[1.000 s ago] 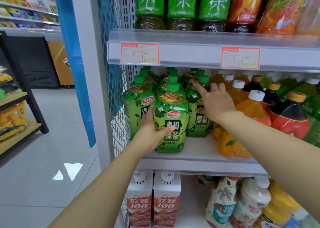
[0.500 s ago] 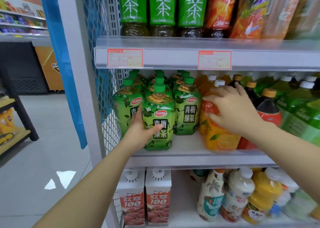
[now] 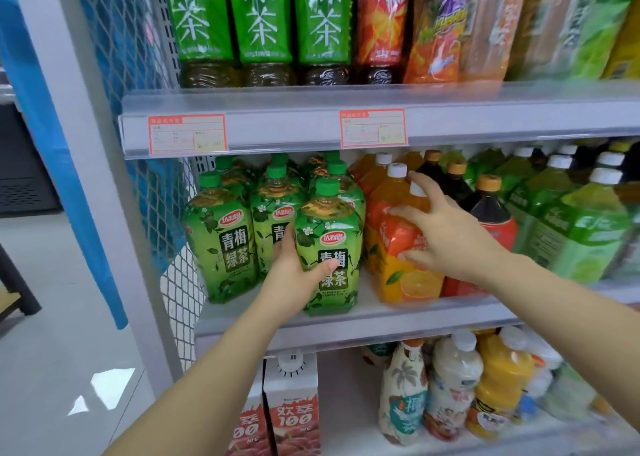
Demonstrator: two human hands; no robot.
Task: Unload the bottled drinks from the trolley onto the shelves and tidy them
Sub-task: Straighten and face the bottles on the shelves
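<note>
We are at the tidy-up step, with no trolley in sight. At the left end of the middle shelf, green tea bottles stand in rows behind each other. Our left hand is wrapped round the front green bottle, thumb across its label. That bottle stands upright close to the front edge of the shelf, a bit ahead of the others in its group. Our right hand is apart from the left one. Its fingers and thumb curl round the front orange juice bottle, just beside the green one.

Next, we think the green bottle needs a small push back so it lines up with the row, label to the front. The orange bottle may need the same. We should go slowly, because the bottles stand close and one bump could tip a neighbour.

The green labels read 青梅绿茶, with a red oval that looks like 达利园. The tall green bottles on the top shelf read 绿茶. The cartons below show a big 100. The price tags are too small to read.
</note>
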